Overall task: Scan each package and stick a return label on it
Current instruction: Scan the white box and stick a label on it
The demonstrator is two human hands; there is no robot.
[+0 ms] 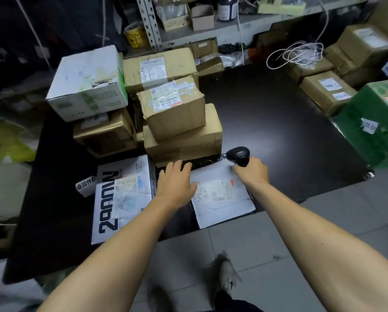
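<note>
- Here the right hand [252, 171] grasps a black handheld scanner [238, 156], its fingers curled round the handle, and the scanner head points away from the person, above the far edge of a white mailer bag [222, 194].
- The left hand [176, 184] is released: its fingers lie straight and spread, and it rests at the left edge of this mailer bag, so it seems to hold the bag flat.
- The mailer bag lies on the dark surface [278, 122] between the two hands. It looks like thin, soft plastic, a little wrinkled, with a printed shipping label [215, 190] on top; I cannot tell if a return label is already there.
- Just left of the left hand lies a flat white box [123, 199] with big black letters. It has a smooth printed face, and a small white sticker with characters [85, 184] shows at its left edge; this may be a return label, so I judge this package is probably finished.
- Beyond the left hand stands a stack of brown cardboard boxes [177, 113], rough and dented, with tape and paper labels, and beside them a white box with green print [87, 84].
- Far to the right of the right hand there are more brown boxes [328, 91] and a green carton [373, 122].
- In my judgement the task is at an early or middle stage: the scanning of the mailer bag is in hand, and which of the other boxes still wait for scan and label cannot be told.
</note>
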